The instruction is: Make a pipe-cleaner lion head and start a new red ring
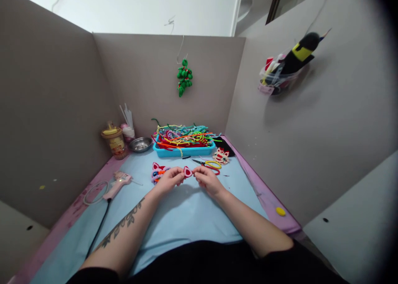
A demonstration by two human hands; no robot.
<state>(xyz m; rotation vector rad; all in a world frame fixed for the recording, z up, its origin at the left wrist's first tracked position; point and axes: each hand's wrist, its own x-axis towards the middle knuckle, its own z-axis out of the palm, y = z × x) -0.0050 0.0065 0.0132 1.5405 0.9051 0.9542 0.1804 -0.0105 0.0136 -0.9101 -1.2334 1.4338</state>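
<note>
Between my hands is a small red and pink pipe cleaner piece, bent into a rounded triangle. My left hand pinches its left side, and the fingertips of my right hand are closed at its right side. Just behind my left hand lies a multicoloured pipe cleaner figure with a red and pink ear, partly hidden by that hand. Scissors with yellow and red handles rest behind my right hand. Farther back sits a cream and red pipe cleaner figure.
A blue tray heaped with pipe cleaners stands at the back. On the left are a pink glue gun with its cord, a metal bowl and a lidded cup. A yellow disc lies at the right edge.
</note>
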